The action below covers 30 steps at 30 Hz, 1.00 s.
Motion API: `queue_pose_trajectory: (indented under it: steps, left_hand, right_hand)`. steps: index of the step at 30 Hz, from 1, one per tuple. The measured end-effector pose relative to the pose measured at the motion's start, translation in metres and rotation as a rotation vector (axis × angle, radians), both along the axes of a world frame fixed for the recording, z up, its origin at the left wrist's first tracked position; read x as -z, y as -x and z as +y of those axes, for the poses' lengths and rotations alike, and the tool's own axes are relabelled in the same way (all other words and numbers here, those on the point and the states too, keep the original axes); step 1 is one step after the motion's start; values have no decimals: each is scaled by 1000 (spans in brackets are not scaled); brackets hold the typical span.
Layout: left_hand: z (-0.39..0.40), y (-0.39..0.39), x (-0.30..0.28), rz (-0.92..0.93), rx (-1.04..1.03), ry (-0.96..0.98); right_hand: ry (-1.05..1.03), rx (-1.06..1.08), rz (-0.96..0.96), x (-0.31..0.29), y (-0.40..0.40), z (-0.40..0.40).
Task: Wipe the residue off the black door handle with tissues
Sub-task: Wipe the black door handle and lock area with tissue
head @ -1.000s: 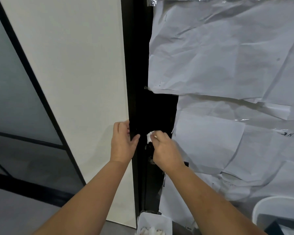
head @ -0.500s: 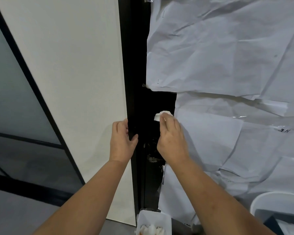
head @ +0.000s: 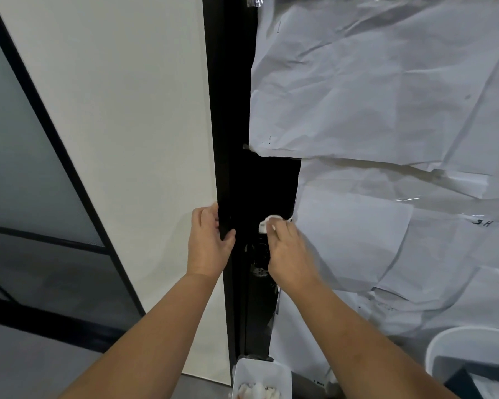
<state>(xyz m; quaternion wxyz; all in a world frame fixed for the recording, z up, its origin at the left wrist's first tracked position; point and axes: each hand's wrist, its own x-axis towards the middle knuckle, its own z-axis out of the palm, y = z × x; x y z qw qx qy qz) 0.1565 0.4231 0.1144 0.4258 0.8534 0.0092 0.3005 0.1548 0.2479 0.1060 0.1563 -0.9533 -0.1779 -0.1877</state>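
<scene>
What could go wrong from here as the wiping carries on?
The tissue wad is small and pinched only at the right hand's fingertips; it may slip or shred. Crumpled paper sheets hang right beside that hand and could snag. The left hand grips the door edge; fingers might get pinched if the door swings.

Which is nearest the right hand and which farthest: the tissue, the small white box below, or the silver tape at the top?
1. Tissue, pinched in the right hand's fingers.
2. White box, below at the bottom edge.
3. Silver tape, far above at the top edge.
</scene>
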Motion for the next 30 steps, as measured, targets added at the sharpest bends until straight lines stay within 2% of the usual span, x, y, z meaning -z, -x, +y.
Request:
queue_pose_trajectory:
  steps: [3, 8, 13, 16, 22, 30]
  left_hand:
    - [0, 0, 0, 10, 1, -2]
    - [-3, -2, -3, -32, -48, -54]
    - [-10, -5, -1, -59, -72, -19]
    - [-7, -6, 2, -66, -49, -34]
    - [-3, -9, 6, -80, -32, -71]
    - [-6, -7, 7, -75, -55, -69]
  right_hand:
    - [-24, -15, 87, 17, 4, 2]
    - [-20, -53, -27, -5, 2, -1]
    - [44, -131, 80, 11, -1, 11]
    - [91, -160, 37, 11, -2, 8]
    - [-72, -6, 107, 17, 4, 0]
    - [-5, -94, 93, 10, -9, 19]
